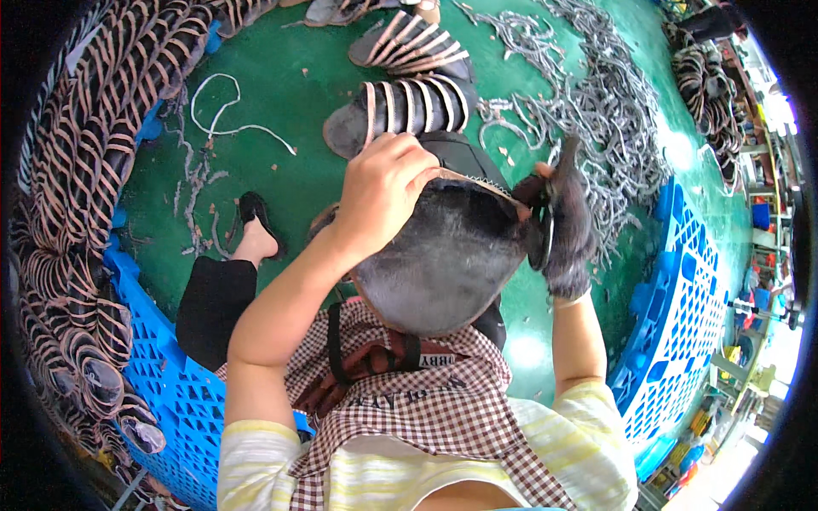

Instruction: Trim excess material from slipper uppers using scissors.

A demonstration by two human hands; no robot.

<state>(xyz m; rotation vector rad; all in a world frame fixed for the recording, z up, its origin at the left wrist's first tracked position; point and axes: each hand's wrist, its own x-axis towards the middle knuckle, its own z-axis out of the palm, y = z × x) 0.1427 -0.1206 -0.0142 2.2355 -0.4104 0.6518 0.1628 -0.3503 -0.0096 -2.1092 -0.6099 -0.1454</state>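
Note:
A rounded black shell-like piece (443,264) with a tan rim and zigzag stitching lies across my lap, its broad dark face upward. My left hand (388,192) is bare and closed, pinching the rim at its upper left. On my right hand (569,226) is a dark glove. Its fingers wrap a dark-handled tool (545,223), apparently scissors, against the rim's right end; the blades are hidden. Just beyond the piece, more nested black pieces with tan rims (409,106) lie in a curved row on the floor.
Long stacks of similar pieces (111,111) line the left, beside a blue plastic pallet (175,400). Another blue pallet (673,324) stands at right. Grey trimmed strips (601,94) heap on the green floor, upper right. A white cord (226,130) lies at upper left.

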